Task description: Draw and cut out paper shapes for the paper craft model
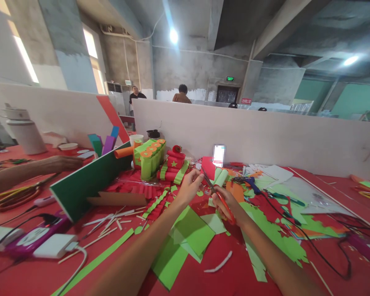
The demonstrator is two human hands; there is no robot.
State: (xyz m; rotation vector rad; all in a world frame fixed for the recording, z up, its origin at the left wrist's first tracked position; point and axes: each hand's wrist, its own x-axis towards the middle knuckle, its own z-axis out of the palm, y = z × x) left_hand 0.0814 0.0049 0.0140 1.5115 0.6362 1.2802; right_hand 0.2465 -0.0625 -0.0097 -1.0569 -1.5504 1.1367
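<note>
My right hand (223, 202) grips a pair of scissors (224, 202) with orange handles, blades pointing up and to the left. Beside the blade tips, my left hand (189, 187) is closed, thumb and fingers drawn together; whatever they pinch is too small to make out. Just beyond the hands lie a red sheet (207, 164) and a rolled light-green sheet (221, 176). Bright green square sheets (195, 230) overlap on the table below my hands. To the left stand a red roll construction with a star (173, 163) and green rolls with orange tops (151, 158).
A lit phone (218, 155) leans by the white partition (265, 131). Green scraps (274, 234), a glue gun (249, 183) and its cable lie right. Left are thin sticks (119, 224), a green board (80, 189), a power strip (33, 238) and another person's arm (33, 172).
</note>
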